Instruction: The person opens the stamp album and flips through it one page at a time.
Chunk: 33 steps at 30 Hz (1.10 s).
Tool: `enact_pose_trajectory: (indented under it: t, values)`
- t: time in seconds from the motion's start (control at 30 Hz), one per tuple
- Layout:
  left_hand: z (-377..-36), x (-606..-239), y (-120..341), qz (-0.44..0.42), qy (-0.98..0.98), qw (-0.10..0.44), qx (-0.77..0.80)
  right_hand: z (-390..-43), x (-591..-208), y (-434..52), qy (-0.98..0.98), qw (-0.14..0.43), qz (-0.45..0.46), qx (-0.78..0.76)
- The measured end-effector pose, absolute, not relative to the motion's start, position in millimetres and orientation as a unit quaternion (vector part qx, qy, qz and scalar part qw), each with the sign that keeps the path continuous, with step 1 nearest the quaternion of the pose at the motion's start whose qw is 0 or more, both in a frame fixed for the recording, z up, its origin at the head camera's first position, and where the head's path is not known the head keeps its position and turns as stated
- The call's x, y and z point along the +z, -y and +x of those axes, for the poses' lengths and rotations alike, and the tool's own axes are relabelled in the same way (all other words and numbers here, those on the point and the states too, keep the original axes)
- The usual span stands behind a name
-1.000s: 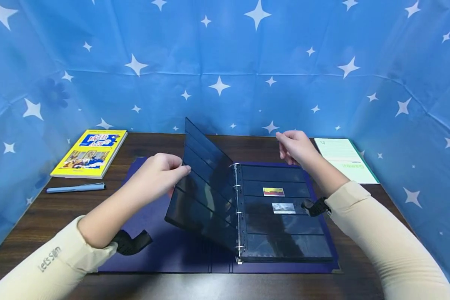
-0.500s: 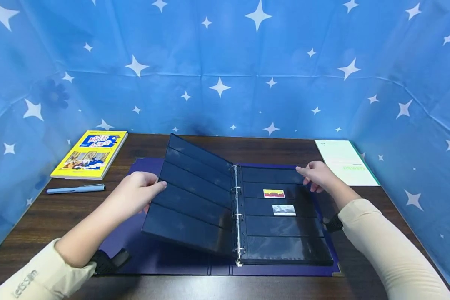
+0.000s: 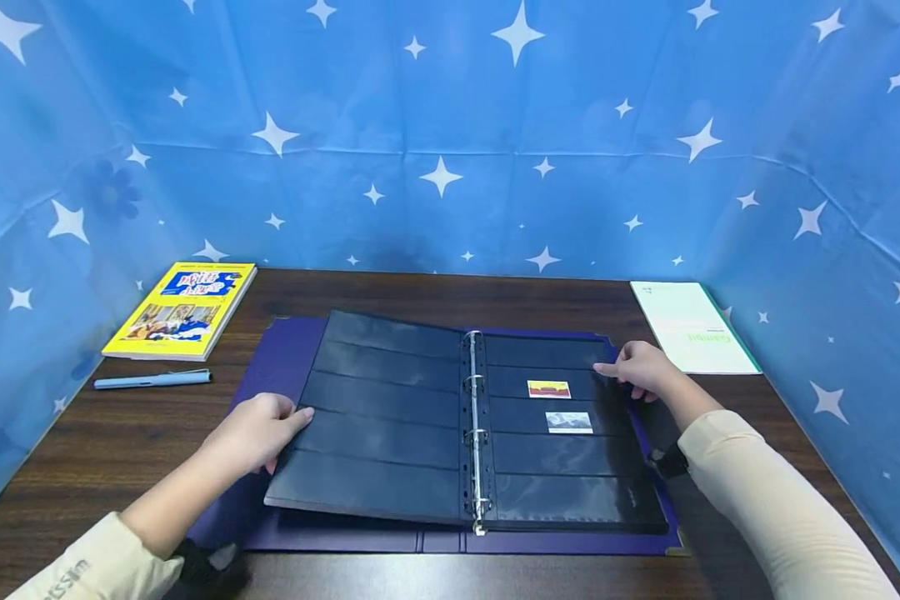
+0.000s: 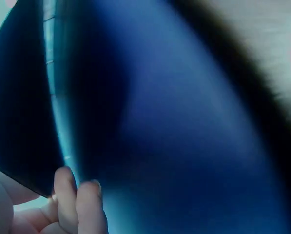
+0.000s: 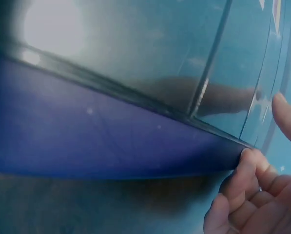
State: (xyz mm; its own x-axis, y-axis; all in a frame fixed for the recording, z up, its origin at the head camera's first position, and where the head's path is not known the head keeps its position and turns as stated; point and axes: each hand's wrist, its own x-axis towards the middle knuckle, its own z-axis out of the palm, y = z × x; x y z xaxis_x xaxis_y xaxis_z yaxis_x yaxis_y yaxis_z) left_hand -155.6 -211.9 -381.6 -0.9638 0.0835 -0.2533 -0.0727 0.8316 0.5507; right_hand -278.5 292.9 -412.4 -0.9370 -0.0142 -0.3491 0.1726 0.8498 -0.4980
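Observation:
A purple ring binder (image 3: 288, 350) lies spread wide, with black pocket pages on both sides of its metal rings (image 3: 476, 454). My left hand (image 3: 258, 433) pinches the outer edge of the left stack of pages (image 3: 382, 417), thumb on top and fingers beneath; the stack is tilted slightly above the cover. On the right page (image 3: 558, 454), a red-and-yellow stamp (image 3: 548, 389) and a grey stamp (image 3: 569, 422) sit in separate pocket rows. At that page's outer edge is my right hand (image 3: 642, 371); in the right wrist view its fingertips (image 5: 250, 158) touch the edge, the thumb held apart.
A yellow book (image 3: 183, 312) lies at the back left of the dark wooden table (image 3: 67, 450), with a light blue pen (image 3: 152, 379) in front of it. A pale green notepad (image 3: 690, 325) is at the back right. A blue star-patterned curtain (image 3: 450, 125) encloses the table.
My left hand has swung the pages leftward and down, from steeply raised to nearly flat. My right hand has come down and toward me to the right page's edge.

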Motion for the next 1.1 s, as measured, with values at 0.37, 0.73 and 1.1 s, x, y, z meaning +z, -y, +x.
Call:
enact_pose_trajectory:
  t: [0.37,0.73,1.1]
  values:
    - [-152,-411,208,-0.024,-0.972,0.148,0.180,-273,-411,-282,-0.964,0.132,0.047,-0.227]
    - [-153,-411,200,0.022,-0.996,0.061,0.067,-271,-411,-288,-0.952,0.105,0.007,-0.288]
    - [-139,-422,162,0.253,-0.964,0.031,0.075,-252,-415,-300,-0.879,0.222,0.038,-0.420]
